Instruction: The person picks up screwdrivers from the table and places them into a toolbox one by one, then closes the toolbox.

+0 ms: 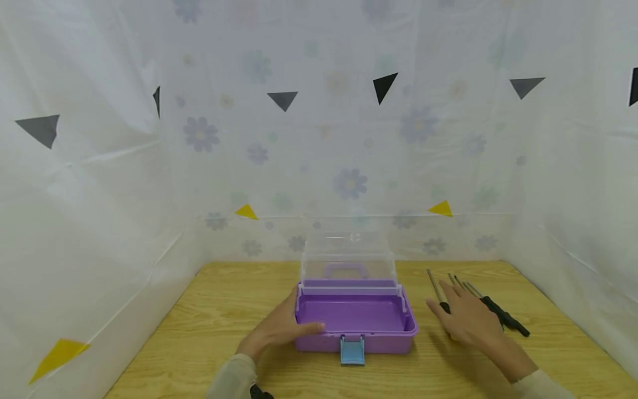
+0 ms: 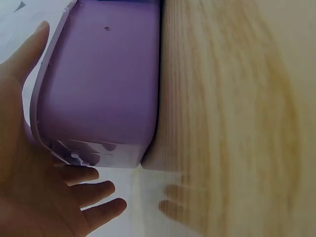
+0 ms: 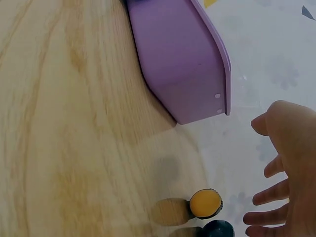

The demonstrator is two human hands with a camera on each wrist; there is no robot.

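A purple plastic box (image 1: 389,343) stands in the middle of the wooden table, its clear lid (image 1: 348,255) raised and a blue latch (image 1: 352,351) hanging at the front. My left hand (image 1: 279,327) lies against the box's left front corner, thumb on the rim. In the left wrist view its fingers (image 2: 94,192) are straight beside the box wall (image 2: 103,84). My right hand (image 1: 466,316) hovers with spread fingers over several screwdrivers (image 1: 503,316) to the right of the box. The right wrist view shows this hand (image 3: 289,163) empty above a yellow handle end (image 3: 206,203) and a black one (image 3: 218,228).
The wooden table (image 1: 209,321) is enclosed by white flowered sheets on three sides. The screwdrivers' metal shafts (image 1: 435,285) point toward the back wall. Bare wood lies left of the box and along the front edge.
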